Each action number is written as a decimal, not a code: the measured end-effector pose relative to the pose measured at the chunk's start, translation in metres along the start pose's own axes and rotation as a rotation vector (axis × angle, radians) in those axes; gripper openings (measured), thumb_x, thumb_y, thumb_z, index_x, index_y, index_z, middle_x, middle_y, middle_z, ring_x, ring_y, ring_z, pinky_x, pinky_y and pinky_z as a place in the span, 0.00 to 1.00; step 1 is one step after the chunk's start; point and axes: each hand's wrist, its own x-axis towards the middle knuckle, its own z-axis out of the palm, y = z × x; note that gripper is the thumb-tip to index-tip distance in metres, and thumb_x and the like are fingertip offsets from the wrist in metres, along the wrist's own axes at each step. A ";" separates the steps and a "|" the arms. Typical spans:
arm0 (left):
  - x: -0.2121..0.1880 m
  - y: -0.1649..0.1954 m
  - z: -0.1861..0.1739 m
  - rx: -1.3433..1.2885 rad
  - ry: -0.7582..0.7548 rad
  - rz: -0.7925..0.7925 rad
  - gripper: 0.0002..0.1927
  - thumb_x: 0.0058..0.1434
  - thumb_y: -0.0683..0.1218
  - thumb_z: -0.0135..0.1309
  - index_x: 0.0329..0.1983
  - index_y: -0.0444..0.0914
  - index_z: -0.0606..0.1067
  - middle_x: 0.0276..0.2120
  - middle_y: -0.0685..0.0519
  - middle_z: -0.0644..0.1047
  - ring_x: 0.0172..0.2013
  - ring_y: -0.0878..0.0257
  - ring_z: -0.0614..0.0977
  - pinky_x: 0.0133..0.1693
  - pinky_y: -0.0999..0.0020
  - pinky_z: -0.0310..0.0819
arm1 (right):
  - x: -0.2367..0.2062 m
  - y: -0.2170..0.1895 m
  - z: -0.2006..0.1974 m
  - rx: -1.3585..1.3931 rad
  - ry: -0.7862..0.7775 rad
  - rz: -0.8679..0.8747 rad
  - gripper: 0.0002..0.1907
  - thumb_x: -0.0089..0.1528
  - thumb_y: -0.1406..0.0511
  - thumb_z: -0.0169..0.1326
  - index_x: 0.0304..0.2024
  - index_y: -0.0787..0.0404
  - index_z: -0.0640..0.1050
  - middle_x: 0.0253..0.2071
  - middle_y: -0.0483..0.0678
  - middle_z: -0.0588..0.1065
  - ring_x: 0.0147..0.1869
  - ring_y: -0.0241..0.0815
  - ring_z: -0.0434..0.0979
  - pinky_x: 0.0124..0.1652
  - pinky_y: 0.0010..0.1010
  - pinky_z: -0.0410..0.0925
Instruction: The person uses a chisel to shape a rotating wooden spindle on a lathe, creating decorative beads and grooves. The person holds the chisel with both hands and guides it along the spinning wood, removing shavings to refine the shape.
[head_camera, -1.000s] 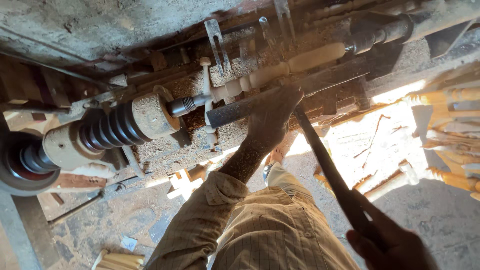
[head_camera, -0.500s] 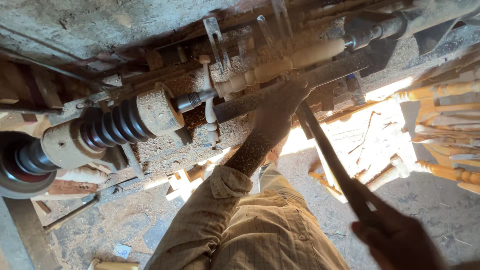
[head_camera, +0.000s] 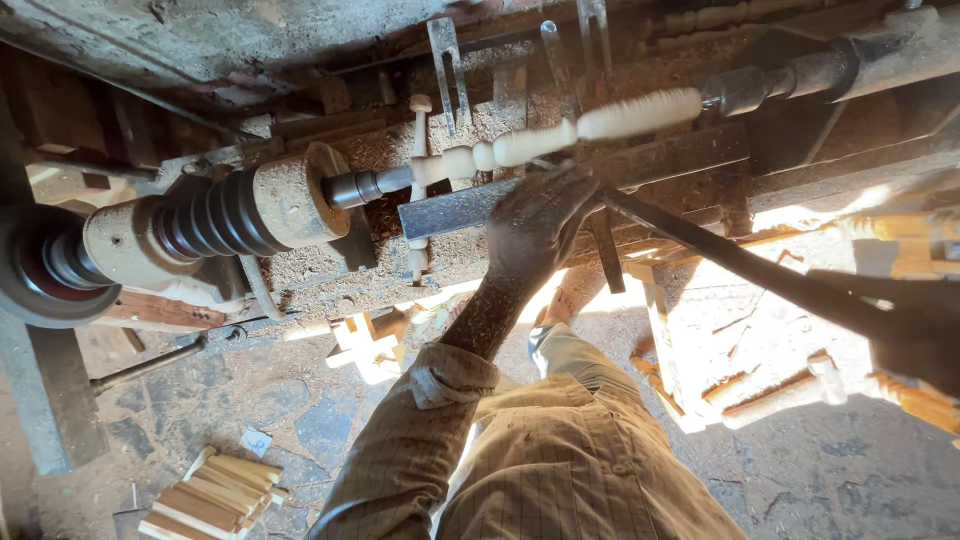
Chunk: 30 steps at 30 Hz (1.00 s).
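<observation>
Head view: a pale turned spindle (head_camera: 560, 135) is mounted on the lathe, its long axis running left to right and tilting slightly upward, just beyond the tool rest (head_camera: 640, 170). The left hand (head_camera: 535, 225) is the nearer one — pressed over the rest, clamped on the front of a long dark chisel (head_camera: 740, 265) directly below the spindle. The right hand (head_camera: 915, 335) grips the chisel's handle end, well apart — low and to the right, in shadow. Sawdust covers the worktop (head_camera: 400, 150).
</observation>
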 end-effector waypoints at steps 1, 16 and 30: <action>0.001 0.000 0.002 0.020 0.012 0.012 0.08 0.67 0.49 0.64 0.47 0.43 0.81 0.48 0.55 0.84 0.53 0.63 0.86 0.52 0.63 0.86 | 0.005 0.003 -0.001 -0.014 -0.001 -0.016 0.37 0.69 0.69 0.55 0.76 0.33 0.62 0.20 0.56 0.73 0.15 0.46 0.65 0.19 0.43 0.66; 0.009 0.009 -0.018 -0.126 -0.071 -0.006 0.13 0.66 0.41 0.63 0.53 0.43 0.79 0.53 0.52 0.82 0.56 0.59 0.83 0.58 0.63 0.83 | -0.083 -0.005 0.117 0.226 0.210 -0.011 0.35 0.68 0.64 0.60 0.76 0.36 0.69 0.22 0.59 0.71 0.21 0.47 0.66 0.27 0.52 0.70; 0.002 0.001 -0.037 -0.215 -0.281 -0.004 0.20 0.69 0.31 0.52 0.58 0.42 0.78 0.60 0.51 0.79 0.64 0.59 0.78 0.67 0.60 0.73 | -0.115 -0.086 0.291 0.511 0.437 -0.104 0.46 0.58 0.56 0.67 0.77 0.38 0.63 0.46 0.53 0.85 0.45 0.42 0.88 0.51 0.37 0.76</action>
